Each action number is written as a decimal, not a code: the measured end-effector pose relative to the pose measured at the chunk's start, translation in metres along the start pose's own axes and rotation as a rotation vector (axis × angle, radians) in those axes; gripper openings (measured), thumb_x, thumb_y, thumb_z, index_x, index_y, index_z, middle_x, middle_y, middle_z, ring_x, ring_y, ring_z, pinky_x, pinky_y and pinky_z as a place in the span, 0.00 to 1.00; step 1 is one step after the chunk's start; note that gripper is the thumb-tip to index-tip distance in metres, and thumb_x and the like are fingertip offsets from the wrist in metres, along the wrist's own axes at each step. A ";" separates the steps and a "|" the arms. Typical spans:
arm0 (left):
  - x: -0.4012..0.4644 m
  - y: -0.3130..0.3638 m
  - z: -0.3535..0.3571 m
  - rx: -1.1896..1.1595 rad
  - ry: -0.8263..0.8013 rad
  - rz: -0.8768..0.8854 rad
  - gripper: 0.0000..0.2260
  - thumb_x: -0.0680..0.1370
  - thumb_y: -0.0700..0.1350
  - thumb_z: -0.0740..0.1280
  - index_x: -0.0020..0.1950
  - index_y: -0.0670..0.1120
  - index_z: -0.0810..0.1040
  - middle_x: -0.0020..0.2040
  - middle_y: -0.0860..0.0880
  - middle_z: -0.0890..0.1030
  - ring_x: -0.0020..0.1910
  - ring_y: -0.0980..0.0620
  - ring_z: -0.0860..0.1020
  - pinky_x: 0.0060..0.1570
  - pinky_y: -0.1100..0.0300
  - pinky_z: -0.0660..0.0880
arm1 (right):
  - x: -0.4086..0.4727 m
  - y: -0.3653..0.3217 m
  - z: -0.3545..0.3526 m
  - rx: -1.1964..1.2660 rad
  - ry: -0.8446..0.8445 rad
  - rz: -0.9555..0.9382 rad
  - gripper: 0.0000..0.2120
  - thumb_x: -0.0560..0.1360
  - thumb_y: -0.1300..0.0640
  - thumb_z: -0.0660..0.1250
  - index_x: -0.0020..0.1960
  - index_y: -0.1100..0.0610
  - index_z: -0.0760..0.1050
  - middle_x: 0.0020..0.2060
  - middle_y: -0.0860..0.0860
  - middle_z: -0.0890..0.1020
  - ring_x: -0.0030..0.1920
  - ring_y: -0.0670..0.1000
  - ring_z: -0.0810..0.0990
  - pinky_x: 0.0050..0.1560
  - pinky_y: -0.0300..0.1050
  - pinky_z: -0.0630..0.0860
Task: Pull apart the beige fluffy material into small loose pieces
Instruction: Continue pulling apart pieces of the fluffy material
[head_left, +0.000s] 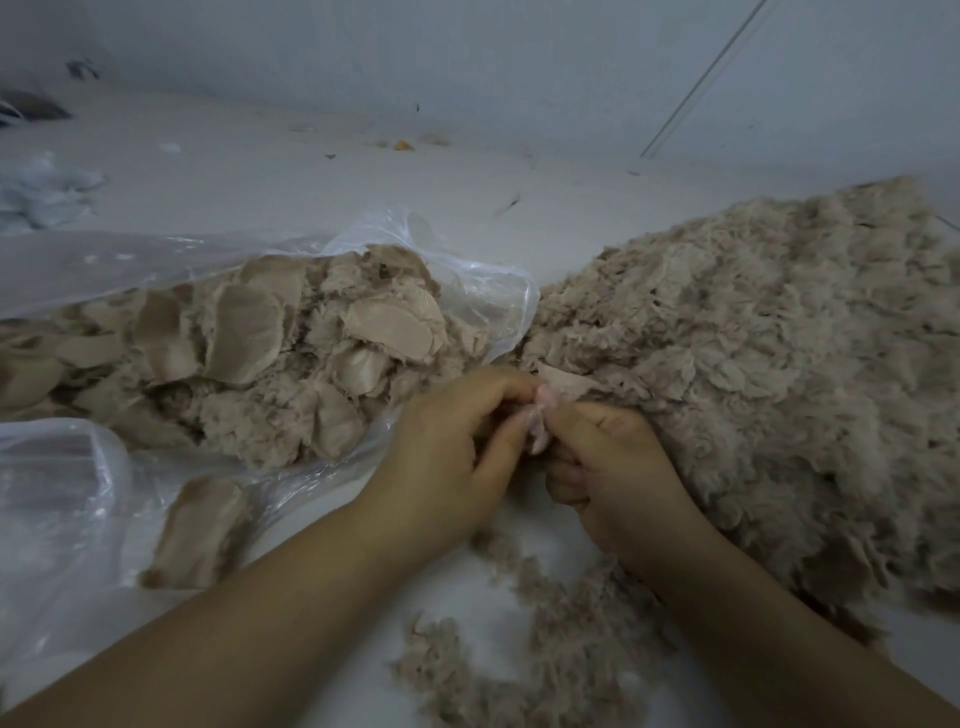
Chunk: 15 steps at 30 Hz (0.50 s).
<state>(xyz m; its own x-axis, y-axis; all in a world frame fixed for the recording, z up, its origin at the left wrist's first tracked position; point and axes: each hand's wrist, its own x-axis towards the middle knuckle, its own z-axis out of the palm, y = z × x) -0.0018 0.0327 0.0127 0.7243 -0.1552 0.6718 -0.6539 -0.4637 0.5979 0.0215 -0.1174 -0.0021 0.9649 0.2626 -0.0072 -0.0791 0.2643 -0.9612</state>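
Note:
A small beige fluffy piece (537, 431) sits between my two hands at the centre of the view. My left hand (452, 452) pinches its left side with curled fingers, and my right hand (608, 457) pinches its right side. A clear plastic bag (483, 280) on the left holds flat compressed beige pads (244, 340) mixed with fluff. To the right spreads a large heap of loose beige fluff (769, 374). Small loose tufts (561, 618) lie on the white surface below my hands.
One compressed beige pad (197, 530) lies outside the bag at the lower left, on more clear plastic (57, 499). White stuffing (47, 189) sits at the far left. Small scraps (402, 144) lie near the wall at the back.

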 end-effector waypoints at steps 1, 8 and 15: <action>-0.001 0.000 0.000 0.005 0.007 0.004 0.07 0.75 0.35 0.66 0.50 0.41 0.81 0.47 0.50 0.83 0.46 0.57 0.80 0.45 0.67 0.76 | -0.001 0.001 0.000 -0.016 -0.003 -0.011 0.16 0.69 0.45 0.72 0.29 0.54 0.76 0.21 0.48 0.63 0.21 0.45 0.58 0.22 0.34 0.58; 0.005 -0.011 -0.005 -0.123 -0.239 -0.234 0.27 0.71 0.31 0.62 0.68 0.48 0.74 0.60 0.55 0.78 0.56 0.63 0.77 0.50 0.71 0.72 | -0.004 -0.001 0.000 -0.079 -0.053 -0.012 0.10 0.69 0.55 0.70 0.29 0.54 0.79 0.20 0.47 0.69 0.20 0.43 0.61 0.21 0.35 0.61; 0.012 -0.023 0.001 -0.028 -0.175 -0.183 0.16 0.67 0.23 0.65 0.43 0.42 0.84 0.38 0.48 0.84 0.39 0.57 0.80 0.36 0.68 0.75 | -0.003 -0.002 -0.003 -0.132 -0.063 -0.003 0.10 0.67 0.52 0.71 0.29 0.56 0.79 0.20 0.49 0.66 0.20 0.44 0.58 0.22 0.35 0.59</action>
<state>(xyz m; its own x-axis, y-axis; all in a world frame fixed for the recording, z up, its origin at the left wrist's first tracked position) 0.0220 0.0406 0.0067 0.8563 -0.2209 0.4668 -0.5126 -0.4740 0.7160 0.0193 -0.1211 -0.0013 0.9471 0.3209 0.0089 -0.0387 0.1416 -0.9892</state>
